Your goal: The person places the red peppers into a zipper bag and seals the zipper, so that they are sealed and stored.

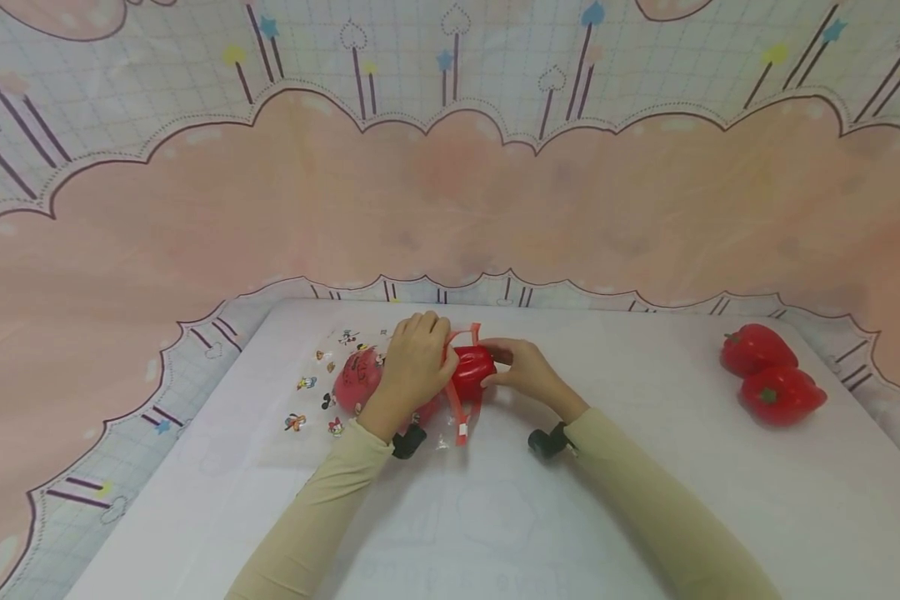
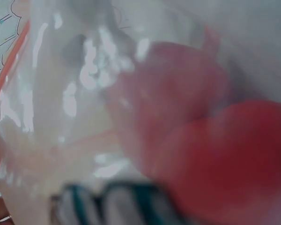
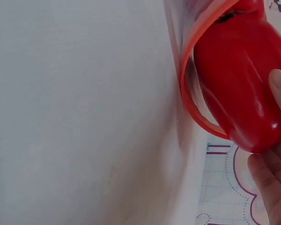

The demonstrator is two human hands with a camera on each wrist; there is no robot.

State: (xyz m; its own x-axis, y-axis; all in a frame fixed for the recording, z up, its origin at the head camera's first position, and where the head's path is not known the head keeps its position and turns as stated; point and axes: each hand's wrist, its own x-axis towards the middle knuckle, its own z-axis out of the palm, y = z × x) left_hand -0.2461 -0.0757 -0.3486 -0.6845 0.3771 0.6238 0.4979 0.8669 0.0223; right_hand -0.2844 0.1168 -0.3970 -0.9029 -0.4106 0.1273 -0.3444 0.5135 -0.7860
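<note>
A clear plastic bag [image 1: 307,437] printed with small cartoon figures lies on the table, its orange-red rim [image 3: 186,101] turned to the right. Red fruit- or vegetable-like shapes [image 1: 355,385] show through the plastic, blurred in the left wrist view. My left hand [image 1: 416,358] lies over the bag and grips it near the mouth. At that mouth my right hand [image 1: 528,372] holds a glossy red bell pepper [image 3: 243,77], thumb on one side and fingers at its end. Part of this pepper sits inside the rim, where it touches another red thing.
Two more red bell peppers [image 1: 782,396] lie touching each other at the right of the white table [image 1: 450,533]. A patterned cloth [image 1: 420,208] with candles and scalloped edges hangs behind the table. Dark wrist cameras [image 1: 547,442] hang below both wrists.
</note>
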